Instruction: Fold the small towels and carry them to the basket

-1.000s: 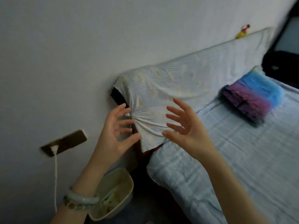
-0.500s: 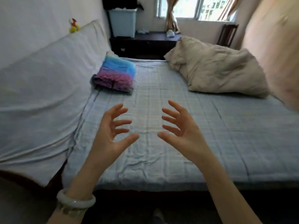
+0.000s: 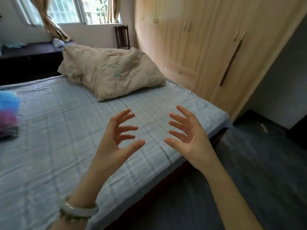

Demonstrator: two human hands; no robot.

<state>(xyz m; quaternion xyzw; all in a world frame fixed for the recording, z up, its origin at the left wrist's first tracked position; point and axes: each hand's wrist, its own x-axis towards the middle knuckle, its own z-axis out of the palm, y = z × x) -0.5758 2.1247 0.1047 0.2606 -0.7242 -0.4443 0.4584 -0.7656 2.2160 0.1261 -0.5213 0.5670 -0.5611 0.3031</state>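
My left hand (image 3: 116,143) and my right hand (image 3: 187,138) are raised in front of me over the near corner of the bed, palms facing each other, fingers spread, holding nothing. A folded fluffy towel (image 3: 7,117), blue on top and purple below, lies on the bed at the far left edge of the view, well away from both hands. No basket is in view.
The bed (image 3: 58,138) has a light blue checked sheet, and a crumpled beige quilt (image 3: 109,72) lies at its far side. A tall wooden wardrobe (image 3: 199,47) stands at the right. Dark floor (image 3: 249,171) runs between bed and wardrobe. A dark desk (image 3: 29,53) sits under the window.
My view has swung right, from the wall and headboard across the bed to the wardrobe side. The white basket on the floor has left the view. Both hands stay open and raised.
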